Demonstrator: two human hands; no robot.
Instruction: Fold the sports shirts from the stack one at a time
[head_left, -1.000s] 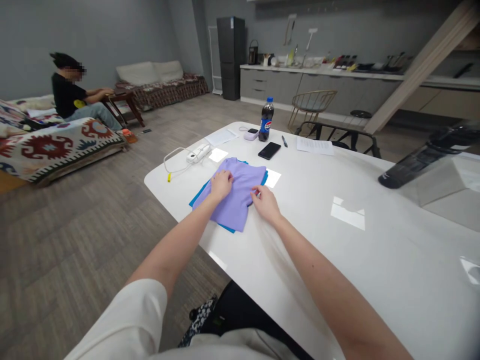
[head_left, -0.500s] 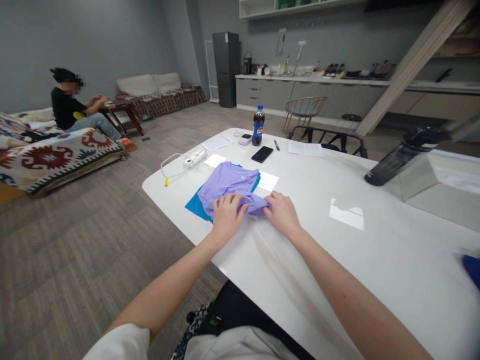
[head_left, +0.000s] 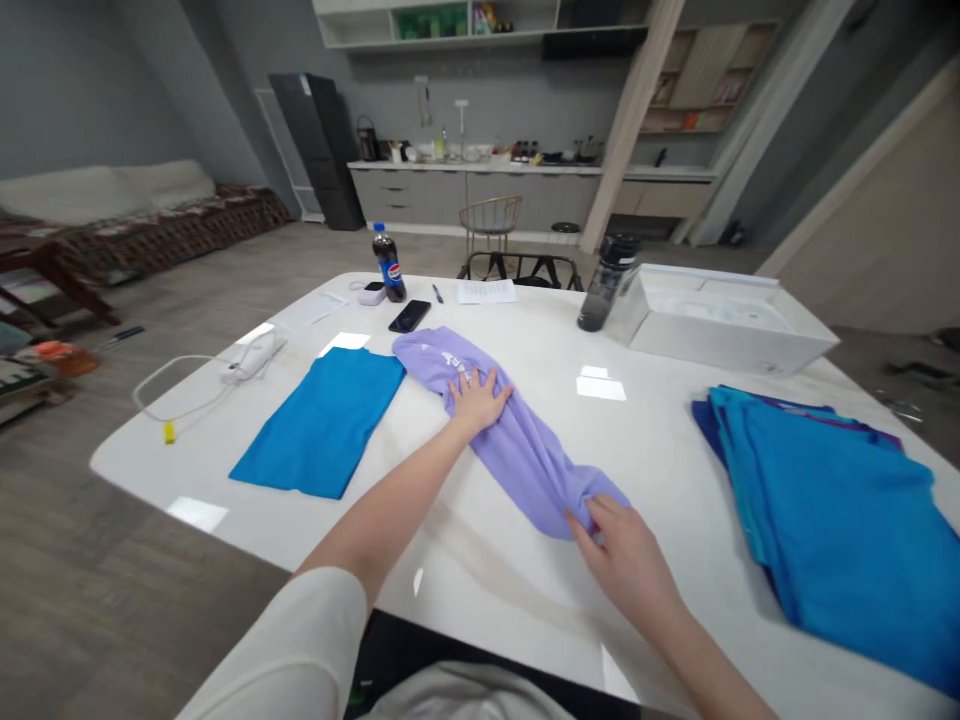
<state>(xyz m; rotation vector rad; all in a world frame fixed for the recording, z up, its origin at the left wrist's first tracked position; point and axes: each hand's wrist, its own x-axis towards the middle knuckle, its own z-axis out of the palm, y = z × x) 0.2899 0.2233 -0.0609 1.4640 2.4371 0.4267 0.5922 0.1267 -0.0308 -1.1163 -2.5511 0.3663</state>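
Observation:
A lilac garment (head_left: pixel 517 440) lies stretched diagonally across the white table (head_left: pixel 660 440). My left hand (head_left: pixel 478 398) rests flat on its middle with fingers spread. My right hand (head_left: pixel 626 555) pinches the bunched near end of the lilac garment. A folded blue garment (head_left: pixel 322 420) lies to the left of it, uncovered.
A stack of blue clothes (head_left: pixel 832 510) lies at the right. At the far side stand a cola bottle (head_left: pixel 388 262), a phone (head_left: pixel 409 316), a dark water bottle (head_left: pixel 606 282), a white box (head_left: pixel 720 320) and papers (head_left: pixel 487 291). A white device with cable (head_left: pixel 247 358) sits at the left.
The lilac garment has been pulled off the blue one toward the right and stretched out. The view has swung right; my right hand now grips its near end.

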